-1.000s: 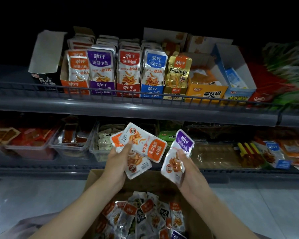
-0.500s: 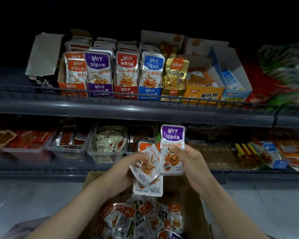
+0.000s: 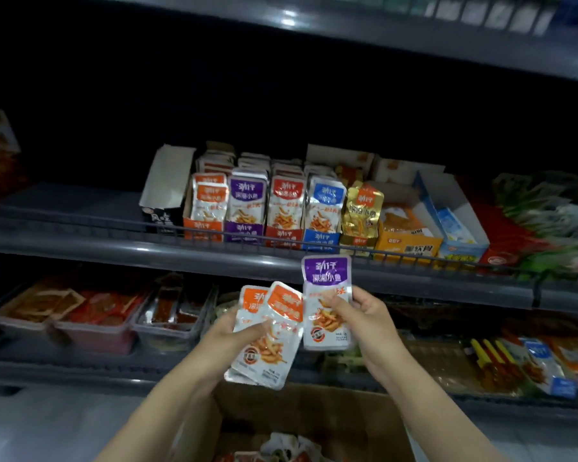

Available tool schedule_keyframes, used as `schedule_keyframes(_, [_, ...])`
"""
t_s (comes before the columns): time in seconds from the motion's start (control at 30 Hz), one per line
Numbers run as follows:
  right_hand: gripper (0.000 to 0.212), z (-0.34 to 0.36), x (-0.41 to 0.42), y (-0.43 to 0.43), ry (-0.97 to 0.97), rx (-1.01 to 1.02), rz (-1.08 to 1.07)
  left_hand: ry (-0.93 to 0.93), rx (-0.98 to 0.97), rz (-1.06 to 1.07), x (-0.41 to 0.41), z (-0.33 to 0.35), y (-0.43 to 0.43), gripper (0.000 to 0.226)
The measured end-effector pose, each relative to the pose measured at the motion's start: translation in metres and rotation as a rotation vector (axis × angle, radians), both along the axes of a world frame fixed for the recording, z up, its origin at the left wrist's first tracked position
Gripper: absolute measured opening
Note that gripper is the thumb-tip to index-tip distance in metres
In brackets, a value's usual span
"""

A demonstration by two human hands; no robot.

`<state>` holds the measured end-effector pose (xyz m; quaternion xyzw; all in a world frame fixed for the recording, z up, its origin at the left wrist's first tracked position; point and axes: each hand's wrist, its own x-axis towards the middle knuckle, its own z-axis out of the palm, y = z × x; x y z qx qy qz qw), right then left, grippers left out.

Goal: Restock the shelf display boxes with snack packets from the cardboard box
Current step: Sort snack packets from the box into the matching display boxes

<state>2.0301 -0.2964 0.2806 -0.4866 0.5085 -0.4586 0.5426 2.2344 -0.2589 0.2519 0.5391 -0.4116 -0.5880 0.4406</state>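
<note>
While left fingers grip blurred orange packets, right fingers pinch the purple packet.

The left hand has its fingers hidden behind the orange packets; the right hand likewise behind the purple packet. Their small print is blurred. Below the hands, the cardboard box is cut by the bottom edge.

Purple packet, orange packets higher, nearer shelf

the count, by kind
there were two orange-topped packets, one purple-topped packet, one left hand, one right hand, one cardboard box.
</note>
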Motion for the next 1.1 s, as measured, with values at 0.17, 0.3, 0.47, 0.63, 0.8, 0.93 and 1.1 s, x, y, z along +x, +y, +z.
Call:
schedule_keyframes(0.17, [0.066,0.038,0.032,-0.04,-0.002,-0.225,0.037,0.078,-0.123,0.253,0.046,0.023,-0.025,0.028])
schedule_keyframes(0.3, [0.065,0.067,0.064,-0.081,0.075,-0.447,0.056,0.129,-0.204,0.333,0.07,0.041,-0.047,0.025])
schedule_keyframes(0.47, [0.05,0.082,0.106,-0.133,0.117,-0.645,0.019,0.162,-0.233,0.419,0.094,0.041,-0.07,0.026])
schedule_keyframes(0.63, [0.049,0.082,0.13,-0.167,0.205,-0.755,0.01,0.16,-0.237,0.459,0.107,0.03,-0.085,0.024])
schedule_keyframes(0.8, [0.045,0.072,0.137,-0.176,0.341,-0.824,0.073,0.192,-0.271,0.458,0.109,0.029,-0.091,0.025])
schedule_keyframes(0.93, [0.037,0.053,0.131,-0.177,0.653,-0.922,0.071,0.21,-0.272,0.446,0.104,0.029,-0.092,0.024])
schedule_keyframes(1.1, [0.044,0.042,0.122,-0.173,0.947,-0.949,-0.01,0.191,-0.267,0.471,0.101,0.029,-0.096,0.025])
